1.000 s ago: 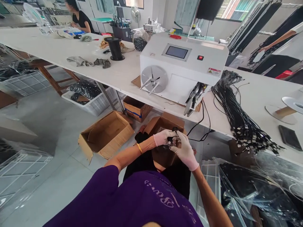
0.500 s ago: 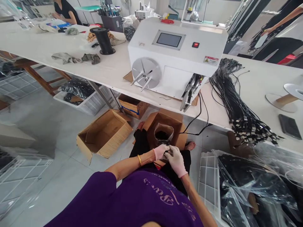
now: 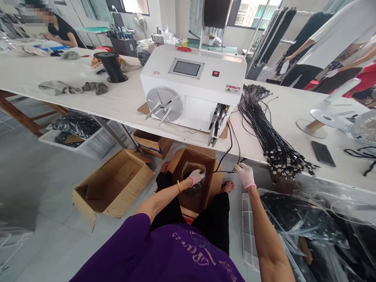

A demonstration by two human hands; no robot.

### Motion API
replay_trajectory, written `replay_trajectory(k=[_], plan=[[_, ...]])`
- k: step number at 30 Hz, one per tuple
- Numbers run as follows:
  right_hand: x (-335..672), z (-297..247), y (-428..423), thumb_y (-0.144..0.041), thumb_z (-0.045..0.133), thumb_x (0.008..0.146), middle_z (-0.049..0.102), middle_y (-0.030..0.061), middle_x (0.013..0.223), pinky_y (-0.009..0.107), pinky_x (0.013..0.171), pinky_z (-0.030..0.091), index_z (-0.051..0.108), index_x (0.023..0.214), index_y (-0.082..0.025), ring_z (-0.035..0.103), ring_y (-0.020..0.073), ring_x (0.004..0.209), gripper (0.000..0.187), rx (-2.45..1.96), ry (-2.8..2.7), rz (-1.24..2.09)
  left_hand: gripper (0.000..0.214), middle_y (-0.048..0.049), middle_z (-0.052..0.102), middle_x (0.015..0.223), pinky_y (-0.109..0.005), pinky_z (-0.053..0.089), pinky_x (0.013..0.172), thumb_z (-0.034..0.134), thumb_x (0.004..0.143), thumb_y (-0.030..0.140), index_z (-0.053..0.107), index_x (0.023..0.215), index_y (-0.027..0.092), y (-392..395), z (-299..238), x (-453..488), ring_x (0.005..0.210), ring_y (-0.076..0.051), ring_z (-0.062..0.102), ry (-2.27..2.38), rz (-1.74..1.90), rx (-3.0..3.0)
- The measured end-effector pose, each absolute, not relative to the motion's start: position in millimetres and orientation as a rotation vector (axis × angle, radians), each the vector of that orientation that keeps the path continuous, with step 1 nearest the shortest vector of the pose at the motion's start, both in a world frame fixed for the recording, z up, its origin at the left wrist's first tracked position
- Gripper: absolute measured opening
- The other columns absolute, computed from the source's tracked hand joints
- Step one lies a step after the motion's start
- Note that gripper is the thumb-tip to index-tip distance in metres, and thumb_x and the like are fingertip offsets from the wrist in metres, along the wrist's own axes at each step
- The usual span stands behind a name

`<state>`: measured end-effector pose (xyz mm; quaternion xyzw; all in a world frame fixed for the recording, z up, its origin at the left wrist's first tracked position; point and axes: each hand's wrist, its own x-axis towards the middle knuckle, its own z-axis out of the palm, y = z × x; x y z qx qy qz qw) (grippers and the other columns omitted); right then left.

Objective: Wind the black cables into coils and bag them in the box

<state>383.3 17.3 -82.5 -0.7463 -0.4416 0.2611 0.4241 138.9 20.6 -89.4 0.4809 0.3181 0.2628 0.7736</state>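
Observation:
My left hand (image 3: 195, 177), in a pale glove, is down at the mouth of a clear plastic bag (image 3: 188, 169) that stands in an open cardboard box (image 3: 202, 156) between my knees. Its fingers are curled, and what they hold is hidden. My right hand (image 3: 245, 174), also gloved, is lifted to the right just below the table edge. Its fingers are apart and it holds nothing. It is nearest to a thin black power cord (image 3: 227, 154) hanging from the white winding machine (image 3: 194, 90), and to the long bundle of black cables (image 3: 264, 133) on the table above.
An empty cardboard box (image 3: 117, 184) lies on the floor to my left. A white crate and plastic bags of black cables (image 3: 308, 223) fill the right. A phone (image 3: 323, 153), a reel stand (image 3: 320, 117) and a black spool (image 3: 111, 66) are on the table. Other people work at the far left (image 3: 58, 29) and the far right (image 3: 323, 39).
Both hands were together on a small black coil in my lap. Now they have parted: the left went down to the bag, the right rose toward the table edge. My view shifted right.

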Motion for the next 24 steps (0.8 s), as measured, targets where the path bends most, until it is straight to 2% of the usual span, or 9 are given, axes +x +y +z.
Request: replay_trajectory(k=[3,6,9,12,15,17,20,22,24], plan=[[359.0,-86.8,3.3,-0.057,0.06,0.068,0.059,0.0013,0.056,0.029,0.056,0.045,0.062,0.067,-0.015,0.055,0.016,0.056,0.042,-1.793,-1.098,0.787,0.03,-0.0046,0.065,0.094,-0.03,0.05,0.082,0.066,0.08,0.029,0.063,0.104,0.012,26.0,-86.3,161.0,0.087,-0.017,0.061,0.705,0.581,1.082],[335.9,-78.4,-15.0,-0.058,0.058,0.072,0.064,0.0037,0.063,0.031,0.059,0.049,0.065,0.076,-0.015,0.059,0.0185,0.061,0.043,-1.744,-1.136,0.826,0.021,0.0007,0.061,0.064,-0.025,0.048,0.066,0.07,0.073,0.022,0.066,0.091,0.012,19.0,-87.4,178.2,0.062,-0.011,0.056,0.737,0.456,1.165],[320.7,-52.1,-28.9,-0.048,0.06,0.075,0.068,0.0092,0.087,0.038,0.076,0.05,0.069,0.089,-0.017,0.063,0.0251,0.083,0.035,-1.803,-1.334,0.446,0.025,0.0052,0.046,0.044,-0.024,0.038,0.046,0.064,0.077,0.036,0.065,0.079,0.011,-3.4,-78.9,176.5,0.039,-0.008,0.041,0.731,0.282,1.193],[312.9,-22.7,-37.4,-0.036,0.059,0.08,0.063,0.0099,0.117,0.046,0.099,0.038,0.068,0.107,-0.023,0.054,0.0289,0.113,0.031,-1.653,-1.71,0.137,0.034,0.0087,0.036,0.039,-0.023,0.033,0.043,0.069,0.073,0.043,0.066,0.081,0.01,-28.9,-49.5,152.5,0.034,-0.005,0.031,0.476,0.184,1.065],[305.6,-11.6,-45.6,-0.034,0.043,0.092,0.068,0.0064,0.103,0.044,0.101,0.036,0.071,0.096,-0.025,0.058,0.0237,0.104,0.029,-1.376,-2.028,0.351,0.036,0.0099,0.032,0.038,-0.025,0.039,0.047,0.067,0.075,0.045,0.066,0.086,0.011,-36.7,-7.1,113.9,0.033,-0.005,0.031,0.213,0.294,0.921],[295.9,-14.0,-53.8,-0.036,0.037,0.095,0.068,0.0057,0.087,0.039,0.089,0.044,0.07,0.088,-0.022,0.061,0.0211,0.088,0.036,-1.372,-2.047,0.482,0.036,0.0086,0.036,0.038,-0.03,0.046,0.056,0.064,0.078,0.045,0.065,0.091,0.013,-25.8,16.4,85.7,0.037,-0.009,0.041,0.18,0.613,0.866],[273.2,-13.2,-69.9,-0.037,0.045,0.093,0.067,0.0042,0.08,0.03,0.072,0.046,0.07,0.087,-0.021,0.06,0.0184,0.077,0.03,-1.409,-2.105,0.642,0.037,0.0028,0.059,0.057,-0.038,0.048,0.083,0.06,0.083,0.042,0.06,0.111,0.017,1.9,28.1,50.8,0.064,-0.014,0.062,0.326,1.096,0.828],[257.7,-1.0,-78.0,-0.035,0.05,0.092,0.066,0.0022,0.075,0.027,0.067,0.044,0.07,0.083,-0.022,0.059,0.0158,0.07,0.026,-1.359,-2.193,0.721,0.046,-0.0032,0.07,0.08,-0.037,0.043,0.094,0.065,0.079,0.039,0.057,0.119,0.018,10.9,19.5,38.7,0.088,-0.018,0.065,0.46,1.13,0.916],[246.3,17.2,-79.2,-0.034,0.052,0.091,0.064,0.0012,0.071,0.026,0.065,0.042,0.071,0.079,-0.023,0.057,0.0142,0.066,0.025,-1.326,-2.178,0.694,0.053,-0.0069,0.071,0.093,-0.036,0.042,0.096,0.073,0.072,0.037,0.059,0.12,0.019,3.7,5.4,35.3,0.102,-0.022,0.063,0.533,0.905,1.037]])
